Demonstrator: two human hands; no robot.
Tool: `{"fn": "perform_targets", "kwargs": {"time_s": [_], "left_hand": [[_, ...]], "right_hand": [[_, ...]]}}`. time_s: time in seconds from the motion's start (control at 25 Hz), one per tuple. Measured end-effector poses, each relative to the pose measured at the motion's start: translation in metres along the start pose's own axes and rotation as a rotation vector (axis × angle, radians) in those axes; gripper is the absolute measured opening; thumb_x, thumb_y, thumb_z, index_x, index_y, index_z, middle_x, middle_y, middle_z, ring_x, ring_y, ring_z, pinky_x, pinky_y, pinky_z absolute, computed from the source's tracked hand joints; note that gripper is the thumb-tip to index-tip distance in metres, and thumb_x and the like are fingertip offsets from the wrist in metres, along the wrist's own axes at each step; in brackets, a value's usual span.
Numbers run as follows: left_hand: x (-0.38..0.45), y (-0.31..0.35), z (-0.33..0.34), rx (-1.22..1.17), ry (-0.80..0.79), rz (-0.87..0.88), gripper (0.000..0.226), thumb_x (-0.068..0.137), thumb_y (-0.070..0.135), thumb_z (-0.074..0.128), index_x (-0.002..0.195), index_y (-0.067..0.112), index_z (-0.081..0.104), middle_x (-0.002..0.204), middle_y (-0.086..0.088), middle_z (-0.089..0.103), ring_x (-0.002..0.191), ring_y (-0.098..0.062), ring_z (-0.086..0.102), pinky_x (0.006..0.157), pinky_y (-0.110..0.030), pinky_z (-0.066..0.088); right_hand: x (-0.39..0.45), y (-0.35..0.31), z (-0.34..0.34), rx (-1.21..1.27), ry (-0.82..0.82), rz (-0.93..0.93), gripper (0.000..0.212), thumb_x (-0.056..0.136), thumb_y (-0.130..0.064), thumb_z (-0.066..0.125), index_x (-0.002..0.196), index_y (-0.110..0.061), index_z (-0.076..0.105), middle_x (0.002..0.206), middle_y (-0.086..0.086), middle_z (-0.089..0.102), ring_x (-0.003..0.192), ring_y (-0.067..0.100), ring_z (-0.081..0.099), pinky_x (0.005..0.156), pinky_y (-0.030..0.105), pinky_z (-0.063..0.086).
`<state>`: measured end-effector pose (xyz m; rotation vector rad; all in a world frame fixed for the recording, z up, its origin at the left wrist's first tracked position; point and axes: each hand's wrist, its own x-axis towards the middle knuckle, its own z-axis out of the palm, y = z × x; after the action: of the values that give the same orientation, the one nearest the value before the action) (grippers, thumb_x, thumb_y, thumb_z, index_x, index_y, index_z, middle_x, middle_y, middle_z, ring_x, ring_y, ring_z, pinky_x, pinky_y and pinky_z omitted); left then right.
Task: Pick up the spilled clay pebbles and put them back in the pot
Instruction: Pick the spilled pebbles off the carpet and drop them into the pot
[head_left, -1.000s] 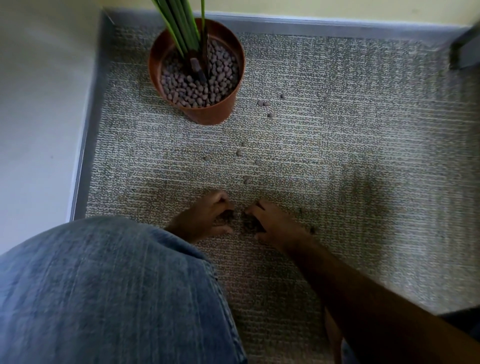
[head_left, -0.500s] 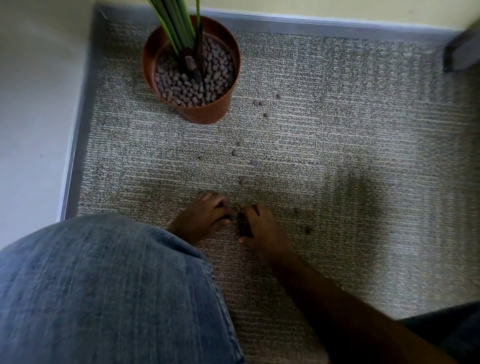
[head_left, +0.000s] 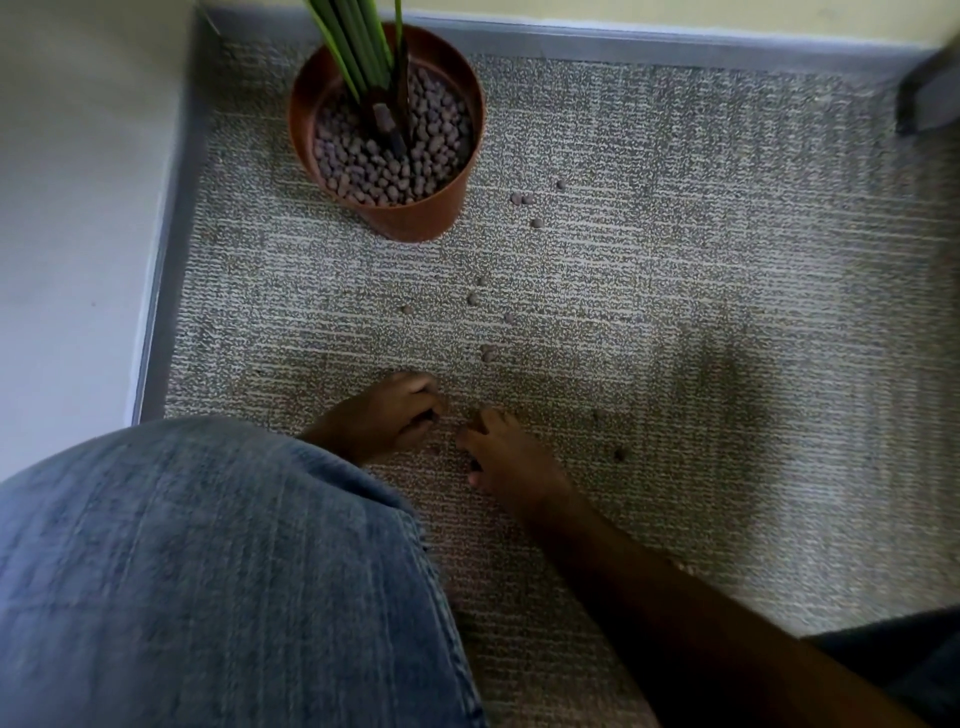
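Note:
A terracotta pot with green stalks stands at the far left of the grey carpet, filled with brown clay pebbles. Several spilled pebbles lie scattered on the carpet between the pot and my hands, more of them to the pot's right and two right of my right hand. My left hand rests on the carpet with fingers curled around dark pebbles. My right hand lies flat beside it, fingertips pinched low on the carpet; a pebble shows under its thumb.
My knee in blue denim fills the lower left and hides the carpet there. A grey skirting edge borders the carpet on the left and along the back. A dark object sits at the far right corner.
My hands have drawn a little apart; the right hand shifted slightly right and the left hand's fingers curled tighter. The view drifted, so the pot sits a little to the right.

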<state>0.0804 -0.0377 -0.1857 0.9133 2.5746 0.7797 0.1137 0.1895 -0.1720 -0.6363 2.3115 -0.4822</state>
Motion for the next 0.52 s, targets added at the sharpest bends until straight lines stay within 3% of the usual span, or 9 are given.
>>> {"fn": "perform_targets", "kwargs": {"time_s": [0.24, 0.36, 0.52], "left_hand": [[-0.012, -0.006, 0.000, -0.018, 0.023, 0.022, 0.016, 0.090, 0.018, 0.074, 0.102, 0.008, 0.077, 0.103, -0.011, 0.070, 0.097, -0.019, 0.059, 0.082, -0.036, 0.052], [-0.017, -0.007, -0.003, -0.025, 0.004, 0.008, 0.017, 0.087, 0.018, 0.078, 0.101, 0.009, 0.078, 0.104, -0.009, 0.072, 0.097, -0.017, 0.063, 0.081, -0.034, 0.054], [-0.022, -0.004, -0.013, -0.007, 0.009, -0.014, 0.041, 0.097, 0.038, 0.054, 0.103, 0.008, 0.080, 0.102, -0.010, 0.074, 0.092, -0.019, 0.070, 0.074, -0.032, 0.060]], "right_hand": [[0.007, 0.005, -0.004, -0.183, -0.043, -0.184, 0.027, 0.097, -0.017, 0.046, 0.121, -0.015, 0.060, 0.140, 0.015, 0.046, 0.121, 0.035, 0.050, 0.102, 0.043, 0.044], [0.014, 0.014, -0.017, -0.114, -0.053, -0.159, 0.022, 0.094, -0.018, 0.052, 0.109, -0.012, 0.067, 0.129, 0.014, 0.052, 0.113, 0.033, 0.056, 0.093, 0.036, 0.046], [0.023, 0.030, -0.043, 0.075, 0.067, -0.072, 0.014, 0.086, -0.017, 0.068, 0.100, -0.013, 0.071, 0.112, 0.009, 0.056, 0.099, 0.026, 0.061, 0.084, 0.033, 0.050]]}}
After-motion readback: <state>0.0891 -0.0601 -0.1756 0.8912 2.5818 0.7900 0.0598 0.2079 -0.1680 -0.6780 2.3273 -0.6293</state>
